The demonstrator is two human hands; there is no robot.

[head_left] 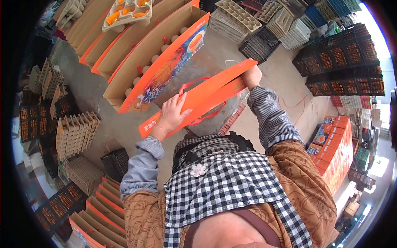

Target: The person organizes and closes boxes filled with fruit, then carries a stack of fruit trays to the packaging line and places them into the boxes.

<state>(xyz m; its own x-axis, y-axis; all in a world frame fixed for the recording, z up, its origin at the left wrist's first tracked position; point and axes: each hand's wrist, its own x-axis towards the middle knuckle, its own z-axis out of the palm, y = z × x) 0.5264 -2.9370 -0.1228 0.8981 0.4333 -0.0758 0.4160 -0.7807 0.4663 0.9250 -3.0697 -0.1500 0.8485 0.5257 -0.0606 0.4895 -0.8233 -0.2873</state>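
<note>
A long, narrow orange cardboard box (206,94) with red ribbon handles lies slantwise in front of my apron. My left hand (173,115) is closed over its near left end, thumb on the orange side. At its far right end my right hand (252,77) grips the edge, with the fingers partly hidden behind the card. Just beyond it stands an open-topped carton (155,62) with a printed orange and blue side. Round pale eggs (155,58) show inside that carton, in a row.
More open cartons (118,45) stand behind, with a pulp tray (128,14) of orange-wrapped items on top. Egg trays (78,132) are stacked at left. Open cartons (103,206) line the lower left. Black crates (341,58) and orange boxes (335,149) stand at right.
</note>
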